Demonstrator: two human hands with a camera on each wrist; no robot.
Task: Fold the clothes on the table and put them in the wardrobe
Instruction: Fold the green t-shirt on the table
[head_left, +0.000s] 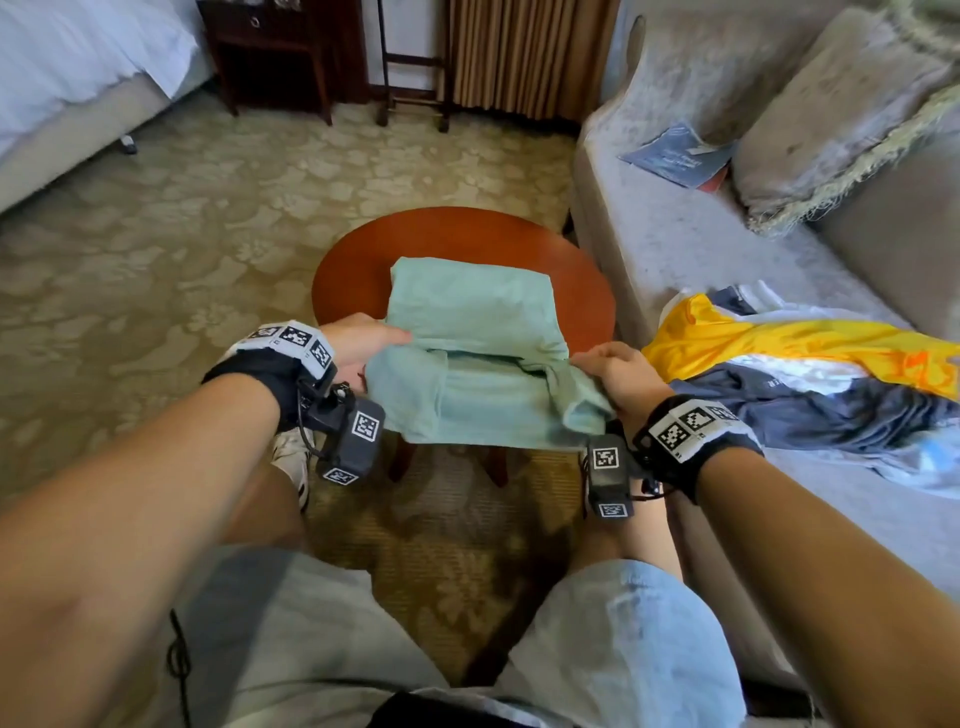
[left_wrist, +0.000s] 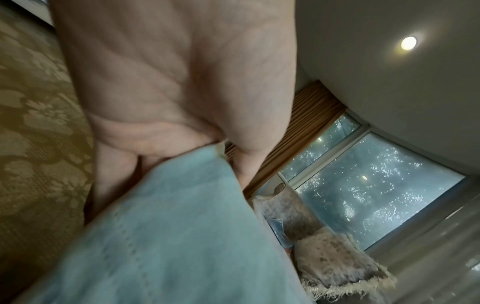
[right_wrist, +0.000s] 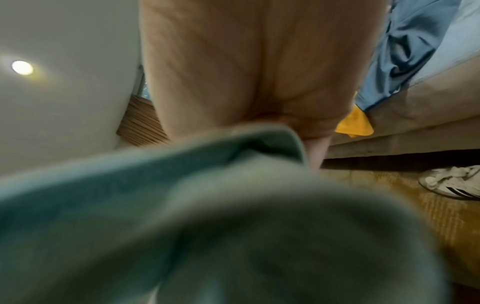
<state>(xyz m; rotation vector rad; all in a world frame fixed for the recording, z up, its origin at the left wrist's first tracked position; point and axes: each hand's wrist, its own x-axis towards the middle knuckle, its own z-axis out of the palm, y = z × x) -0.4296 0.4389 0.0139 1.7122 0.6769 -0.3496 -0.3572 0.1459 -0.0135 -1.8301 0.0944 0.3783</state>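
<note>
A pale green shirt (head_left: 475, 317) lies partly folded on the round wooden table (head_left: 363, 254), its near part hanging over the front edge. My left hand (head_left: 363, 343) pinches the shirt's left side, thumb on top. My right hand (head_left: 610, 366) grips its right side, where the cloth bunches. In the left wrist view the shirt (left_wrist: 182, 236) runs out from between thumb and fingers of the left hand (left_wrist: 182, 86). The right wrist view shows the blurred shirt (right_wrist: 207, 216) held under the right hand (right_wrist: 254, 72).
A heap of other clothes lies on the grey sofa (head_left: 691, 244) at the right: a yellow garment (head_left: 779, 343) and a dark grey one (head_left: 831, 410). A cushion (head_left: 831, 130) and a blue booklet (head_left: 675, 156) sit further back. A bed (head_left: 67, 78) and a dark nightstand (head_left: 270, 52) stand beyond the carpet.
</note>
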